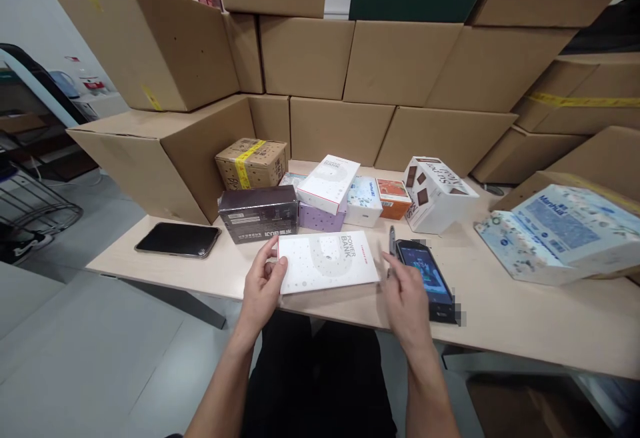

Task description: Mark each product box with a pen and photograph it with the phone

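My left hand (264, 285) grips the left end of a flat white power bank box (325, 261), thumb on its top face. The box is tilted above the table's front edge. Just right of it is my right hand (407, 295), index finger stretched toward the box's right edge and the other fingers curled. A slim grey pen (391, 241) sticks up past those fingers and appears held in them; its lower part is hidden. Beside this hand a black handheld device (427, 278) lies on the table with its screen lit.
Behind the held box stand a dark box (259, 213), another white power bank box (330, 181) on a purple box (323, 217), an orange box (393, 197) and a white carton (435, 191). A phone (179, 239) lies left. Cardboard boxes (340, 131) wall the back; blue-white packs (565, 231) sit right.
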A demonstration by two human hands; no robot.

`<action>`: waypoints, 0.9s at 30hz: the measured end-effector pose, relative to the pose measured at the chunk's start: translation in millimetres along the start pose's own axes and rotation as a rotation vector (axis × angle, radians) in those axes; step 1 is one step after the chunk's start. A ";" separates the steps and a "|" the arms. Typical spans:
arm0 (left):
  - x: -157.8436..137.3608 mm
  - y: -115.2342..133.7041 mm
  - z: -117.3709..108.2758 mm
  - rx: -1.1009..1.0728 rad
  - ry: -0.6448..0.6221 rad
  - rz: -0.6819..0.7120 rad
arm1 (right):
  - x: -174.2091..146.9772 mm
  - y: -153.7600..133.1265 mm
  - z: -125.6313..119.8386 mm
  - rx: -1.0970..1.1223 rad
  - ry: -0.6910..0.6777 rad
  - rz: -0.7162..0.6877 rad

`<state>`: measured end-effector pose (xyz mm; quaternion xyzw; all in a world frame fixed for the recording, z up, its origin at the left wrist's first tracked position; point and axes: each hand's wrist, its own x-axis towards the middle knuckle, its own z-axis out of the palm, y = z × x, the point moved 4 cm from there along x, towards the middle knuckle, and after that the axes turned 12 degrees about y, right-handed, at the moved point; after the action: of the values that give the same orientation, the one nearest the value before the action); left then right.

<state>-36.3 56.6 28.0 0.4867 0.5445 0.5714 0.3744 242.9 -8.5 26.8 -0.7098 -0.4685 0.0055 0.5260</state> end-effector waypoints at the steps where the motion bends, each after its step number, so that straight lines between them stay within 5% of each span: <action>1: -0.4 0.0 0.4 0.015 -0.011 0.002 | -0.2 2.4 -4.2 0.117 0.039 0.065; 4: -2.3 1.8 2.7 0.087 -0.041 0.025 | -2.8 7.8 -9.8 0.507 0.062 0.288; 7: -5.5 7.6 7.6 0.245 -0.064 0.124 | -6.4 1.2 -7.8 0.745 -0.029 0.350; 14: -13.8 14.8 17.6 0.387 -0.033 0.352 | -9.7 -25.3 -3.3 0.706 -0.007 0.317; 17: -27.1 25.8 20.3 0.339 0.051 0.615 | -7.3 -36.1 -0.4 0.733 0.010 0.310; 21: -56.7 41.1 37.4 0.349 -0.010 0.929 | 1.4 -55.9 10.1 0.743 -0.094 0.285; 27: -70.1 38.2 62.5 0.666 -0.020 0.993 | 12.9 -67.2 37.6 0.499 -0.186 0.180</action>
<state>45.1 0.7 51.2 0.7795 0.3982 0.4720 -0.1049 187.0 28.5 66.8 -0.5936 -0.4338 0.2326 0.6367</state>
